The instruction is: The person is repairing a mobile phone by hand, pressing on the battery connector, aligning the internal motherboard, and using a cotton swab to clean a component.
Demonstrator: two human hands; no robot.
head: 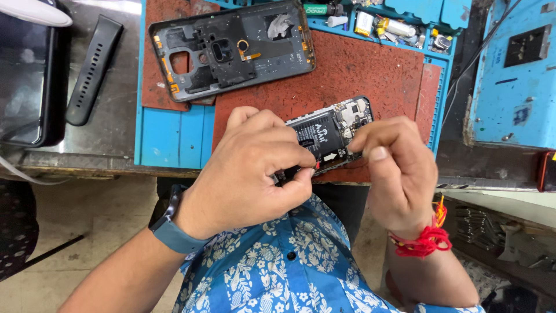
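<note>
Left hand [249, 174] grips the opened phone [327, 136] to steady it; right hand [394, 168] pinches at its edge; back cover [231, 49] lies at eleven o'clock.

A blue shirt [272, 272] with white flowers and leaves was worn, and small dark buttons were seen down its front. A dark blue watch band [171, 229] was strapped around the left wrist. Red thread [425, 240], with a bit of orange, was tied around the right wrist.
</note>
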